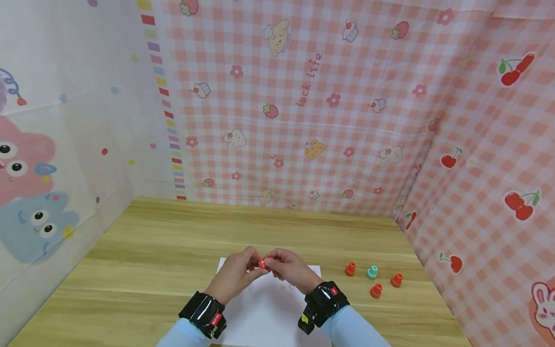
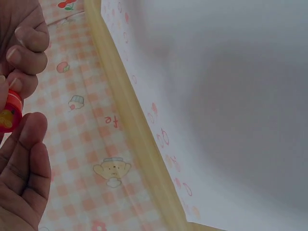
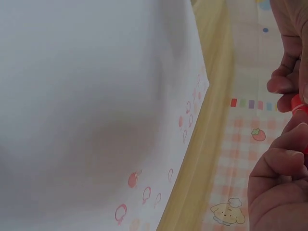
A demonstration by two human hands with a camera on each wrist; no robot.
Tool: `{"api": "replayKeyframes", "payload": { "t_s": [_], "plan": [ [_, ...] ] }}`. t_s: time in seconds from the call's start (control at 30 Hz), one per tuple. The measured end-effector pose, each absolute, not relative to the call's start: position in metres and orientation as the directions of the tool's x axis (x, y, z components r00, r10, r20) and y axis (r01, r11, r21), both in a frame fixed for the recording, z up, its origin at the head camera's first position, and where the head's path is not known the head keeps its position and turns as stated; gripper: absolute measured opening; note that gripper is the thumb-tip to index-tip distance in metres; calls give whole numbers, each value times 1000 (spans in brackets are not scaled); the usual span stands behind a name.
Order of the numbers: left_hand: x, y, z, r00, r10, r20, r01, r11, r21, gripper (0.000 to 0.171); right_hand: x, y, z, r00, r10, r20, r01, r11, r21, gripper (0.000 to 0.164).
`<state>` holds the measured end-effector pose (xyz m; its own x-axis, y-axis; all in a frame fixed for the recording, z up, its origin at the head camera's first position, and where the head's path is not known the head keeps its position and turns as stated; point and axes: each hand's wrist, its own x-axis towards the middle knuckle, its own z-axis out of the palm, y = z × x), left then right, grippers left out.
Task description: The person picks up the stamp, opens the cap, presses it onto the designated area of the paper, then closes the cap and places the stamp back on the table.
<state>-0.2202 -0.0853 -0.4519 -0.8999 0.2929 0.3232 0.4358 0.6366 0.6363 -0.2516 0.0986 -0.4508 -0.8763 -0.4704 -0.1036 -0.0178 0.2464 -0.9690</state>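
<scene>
Above the far edge of a white sheet of paper (image 1: 269, 313), both hands meet at a small red stamp (image 1: 262, 263). My left hand (image 1: 236, 270) pinches it from the left between thumb and fingers. From the other side my right hand (image 1: 296, 271) grips it too, with curled fingers. In the left wrist view the stamp (image 2: 16, 100) turns a round end with a yellow picture towards the camera. Fingers hide much of the stamp (image 3: 298, 103) in the right wrist view. Pink and red balloon-like prints (image 3: 146, 194) run along the paper's far edge.
Right of the paper, several small knobbed stamps stand on the wooden table (image 1: 165, 241): a teal one (image 1: 372, 272) among red ones (image 1: 376, 290). A pink checked cloth (image 1: 295, 120) hangs behind, with another cloth (image 1: 490, 193) on the right and a white one (image 1: 99, 125) on the left.
</scene>
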Motion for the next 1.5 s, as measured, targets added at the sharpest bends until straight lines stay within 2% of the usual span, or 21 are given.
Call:
{"api": "replayKeyframes", "payload": {
  "t_s": [0.17, 0.37, 0.5, 0.67, 0.73, 0.87, 1.07, 1.27, 1.5],
  "plan": [
    [-220, -85, -455, -927, 254, 276, 374, 703, 605, 36, -259, 98, -447, -906, -413, -88, -60, 332, -941, 24],
    [-216, -87, -460, -918, 315, 242, 390, 827, 405, 43, -273, 96, -446, -959, -283, -14, -141, 519, -843, 19],
    [-211, -89, -460, -903, 378, 205, 425, 857, 291, 42, -284, 92, -450, -964, -260, 62, -226, 667, -710, 16],
    [-208, -87, -459, -908, 407, 97, 418, 872, 255, 37, -294, 87, -458, -925, -350, 147, -378, 831, -408, 16],
    [-207, -86, -459, -914, 402, 51, 400, 877, 267, 36, -297, 84, -459, -905, -392, 168, -426, 851, -308, 17],
    [-206, -84, -460, -918, 395, 28, 387, 881, 271, 35, -305, 76, -465, -884, -427, 191, -462, 861, -214, 22],
    [-205, -84, -461, -920, 392, 25, 384, 883, 269, 35, -318, 61, -476, -870, -443, 215, -477, 866, -147, 18],
    [-202, -83, -459, -912, 407, 53, 405, 875, 264, 33, -316, 49, -481, -846, -478, 237, -503, 862, -58, 12],
    [-204, -84, -460, -915, 402, 23, 391, 874, 289, 34, -316, 43, -491, -863, -464, 198, -475, 880, -6, 15]
  ]
}}
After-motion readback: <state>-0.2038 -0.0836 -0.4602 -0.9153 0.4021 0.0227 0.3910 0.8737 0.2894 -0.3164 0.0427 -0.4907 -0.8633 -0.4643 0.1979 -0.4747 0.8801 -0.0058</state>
